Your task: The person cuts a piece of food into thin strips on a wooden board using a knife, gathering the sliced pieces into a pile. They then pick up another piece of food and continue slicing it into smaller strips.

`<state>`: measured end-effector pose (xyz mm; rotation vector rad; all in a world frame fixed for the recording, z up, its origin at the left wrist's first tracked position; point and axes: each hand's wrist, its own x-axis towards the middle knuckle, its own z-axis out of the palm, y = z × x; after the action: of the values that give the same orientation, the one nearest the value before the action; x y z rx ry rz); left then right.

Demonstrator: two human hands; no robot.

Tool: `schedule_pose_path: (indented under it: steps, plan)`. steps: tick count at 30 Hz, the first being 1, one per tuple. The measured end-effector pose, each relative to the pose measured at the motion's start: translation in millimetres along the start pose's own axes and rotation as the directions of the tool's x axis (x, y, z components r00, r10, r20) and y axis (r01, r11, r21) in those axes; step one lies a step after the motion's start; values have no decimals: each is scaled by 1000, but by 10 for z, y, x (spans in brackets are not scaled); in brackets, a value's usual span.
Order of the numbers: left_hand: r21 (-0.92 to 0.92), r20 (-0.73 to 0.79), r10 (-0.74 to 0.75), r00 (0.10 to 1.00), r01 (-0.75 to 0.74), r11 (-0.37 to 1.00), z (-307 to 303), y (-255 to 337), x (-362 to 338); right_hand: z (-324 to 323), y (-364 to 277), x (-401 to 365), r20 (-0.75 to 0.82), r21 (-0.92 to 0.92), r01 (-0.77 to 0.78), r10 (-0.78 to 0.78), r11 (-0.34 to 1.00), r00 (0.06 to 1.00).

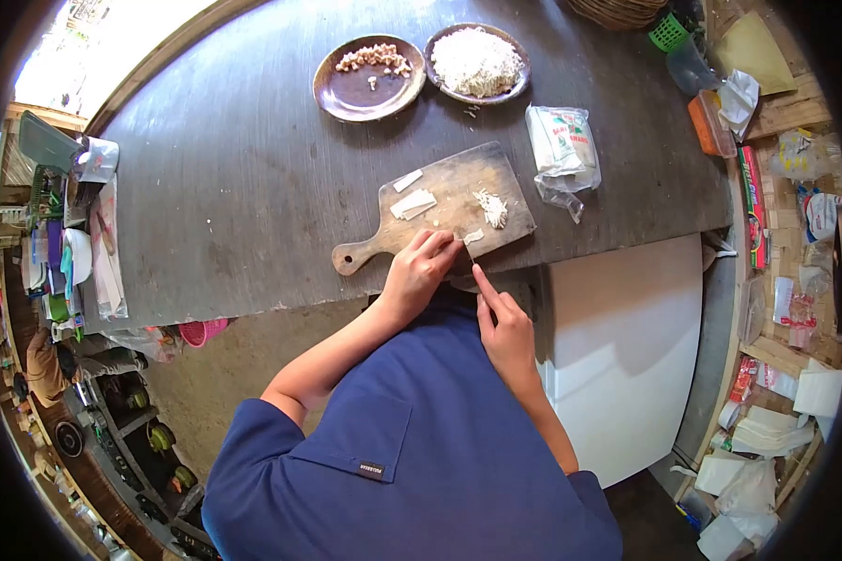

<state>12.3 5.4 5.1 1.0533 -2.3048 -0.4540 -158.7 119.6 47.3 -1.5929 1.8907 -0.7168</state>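
Note:
On the wooden cutting board [454, 182], my left hand [421, 273] has its fingers bent together, pressing on a pale white food slice [473, 237] near the board's front edge. My right hand [505, 329] grips a knife [469, 251], its blade beside my left fingertips and mostly hidden. Flat white slices [413, 204] lie stacked on the board's left half, with a single slice [407, 180] just behind them. A small heap of thin white strips [491, 208] sits on the right half.
Behind the board stand a brown plate [370, 105] with small brownish pieces and another plate [525, 86] heaped with white shreds. A white plastic package [563, 145] lies right of the board. A white appliance [627, 346] stands below the table edge at my right.

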Motion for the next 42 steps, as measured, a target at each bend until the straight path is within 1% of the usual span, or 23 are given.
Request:
schedule_pose_path:
  steps: [1,3,7,9,10,12,13,15,16,18,21,25,27,30,31,33,37,39,42]
  plan:
    - [-8,-18,3,1000,-3,1000,4,-5,1,50,15,58,1,0,-3,3,1000,1000]
    - [-22,-12,-7,1000,7,1000,-14,4,11,135,29,225,-45,7,60,-59,998,997]
    - [-8,27,-10,1000,10,1000,-22,-26,6,50,-32,265,-42,21,66,-65,998,997]
    - [-19,-5,-11,1000,11,1000,-4,-26,28,-43,-55,68,15,-12,7,-7,1000,1000]
    - [-36,-30,-16,999,15,999,3,-5,9,-49,-54,24,20,-13,1,-1,1000,1000]
    - [-44,-22,-24,999,23,999,5,2,5,-58,-47,-9,29,-21,-24,24,999,999]
    - [-48,-20,-28,999,27,998,6,2,1,-21,-25,21,27,-21,-27,28,999,999]
    - [-51,-13,-26,1000,25,998,-8,9,3,93,3,175,-25,-3,27,-28,1000,999]
    - [-42,1,-33,999,33,999,-27,25,10,100,-10,232,-30,-1,22,-22,1000,999]
    - [-28,21,-32,999,33,999,-42,28,-8,86,-73,317,-1,8,7,-7,1000,1000]
    - [-33,-14,-29,999,29,999,-20,-12,8,-17,-80,110,17,-22,-4,4,1000,1000]
    - [-37,17,-62,998,62,997,-47,44,-10,-27,-39,-2,36,-27,-54,55,998,998]
    - [-26,16,-65,998,65,998,-46,32,-2,75,-10,138,-17,10,7,-7,1000,1000]
    - [-12,28,-28,999,28,1000,-33,10,-39,86,-65,290,-11,18,19,-19,1000,1000]
    - [-7,10,-10,1000,10,1000,-25,-16,-21,47,-79,258,-19,19,28,-27,999,999]
    - [-3,-7,-8,1000,8,1000,-21,-19,-17,-42,-69,40,30,-34,-27,29,999,999]
    - [-1,2,-11,1000,11,1000,-41,0,-11,3,-54,37,36,-15,-49,49,999,998]
    - [-4,-1,-4,1000,4,1000,-40,-2,-8,117,-22,211,-36,43,37,-36,998,999]
    - [5,16,-12,1000,12,1000,-36,-9,-29,80,-85,298,-13,33,40,-40,999,999]
